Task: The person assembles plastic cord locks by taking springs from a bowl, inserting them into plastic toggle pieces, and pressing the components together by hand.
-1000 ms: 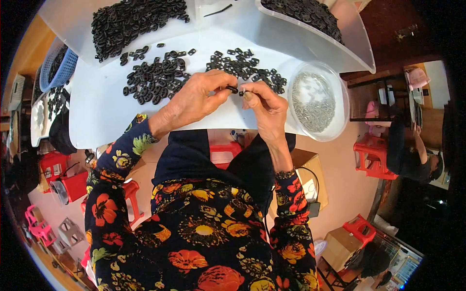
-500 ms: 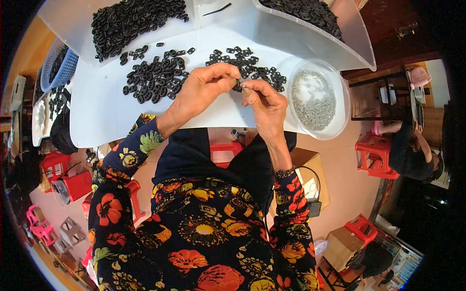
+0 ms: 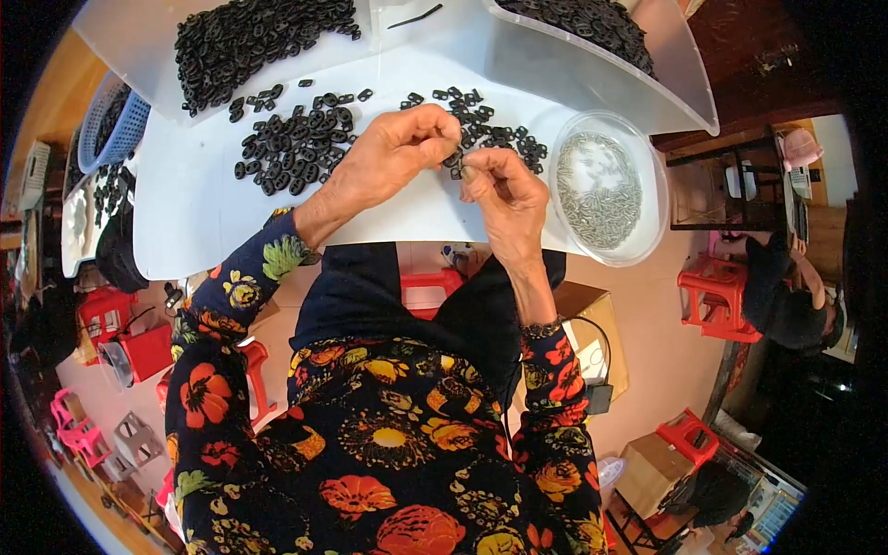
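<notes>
Left hand: the left hand (image 3: pixel 393 157) is over the white table (image 3: pixel 194 208), fingers curled together and pinched on a small black piece (image 3: pixel 454 161) at the fingertips.
Right hand: the right hand (image 3: pixel 504 194) meets the left one, thumb and forefinger pressed together at the same black piece; whether they hold something of their own as well is too small to tell.
Black piece: held between the two hands, just above the table, at the near edge of the right-hand scatter of pieces.
Loose pieces: a heap of black pieces (image 3: pixel 296 139) lies on the table just left of the left hand; a thinner scatter (image 3: pixel 490 129) lies behind both hands.
Bowl: a round clear bowl (image 3: pixel 655 199) holding small grey metal bits (image 3: pixel 601 190) stands just right of the right hand, at the table's corner.
Trays: a white tray (image 3: pixel 129 46) at the far left holds a large pile of black pieces; another tray (image 3: pixel 689 88) at the far right holds more.
Basket: a blue basket (image 3: pixel 111 120) sits at the table's left end.
Sleeves: both forearms wear dark flowered sleeves (image 3: pixel 236 287).
Around: red stools (image 3: pixel 712 296) stand on the floor to the right, near another person seated there.
</notes>
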Demonstrator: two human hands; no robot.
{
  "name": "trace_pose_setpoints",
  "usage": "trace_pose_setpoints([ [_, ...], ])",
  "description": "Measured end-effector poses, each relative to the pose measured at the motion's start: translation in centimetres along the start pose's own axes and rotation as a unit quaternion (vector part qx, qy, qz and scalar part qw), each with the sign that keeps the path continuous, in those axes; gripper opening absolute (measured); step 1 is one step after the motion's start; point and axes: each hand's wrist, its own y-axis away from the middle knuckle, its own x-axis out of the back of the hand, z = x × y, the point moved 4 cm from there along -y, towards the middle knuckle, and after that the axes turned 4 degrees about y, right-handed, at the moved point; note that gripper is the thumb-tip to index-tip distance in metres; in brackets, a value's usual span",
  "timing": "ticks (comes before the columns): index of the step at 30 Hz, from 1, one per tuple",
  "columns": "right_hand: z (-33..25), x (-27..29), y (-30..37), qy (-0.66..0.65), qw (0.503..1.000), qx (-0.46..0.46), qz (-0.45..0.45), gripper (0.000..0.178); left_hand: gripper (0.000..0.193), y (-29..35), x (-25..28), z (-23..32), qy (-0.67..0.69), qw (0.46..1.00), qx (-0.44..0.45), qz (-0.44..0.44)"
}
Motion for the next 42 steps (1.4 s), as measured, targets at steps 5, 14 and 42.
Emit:
trace_pose_setpoints([
  [5, 0.1, -0.1, 0.0, -0.007, 1.000, 0.004, -0.003, 0.011, 0.009, -0.5, 0.1, 0.1, -0.043, 0.998, 0.007, -0.039],
  [14, -0.2, 0.0, -0.1, -0.004, 0.999, 0.013, 0.033, 0.013, 0.011, -0.7, -1.1, 0.8, -0.101, 0.992, -0.043, -0.063],
  [42, -0.5, -0.5, -0.2, 0.042, 0.999, 0.028, -0.019, 0.032, 0.030, 0.7, -1.9, -1.5, -0.090, 0.993, -0.055, 0.046],
])
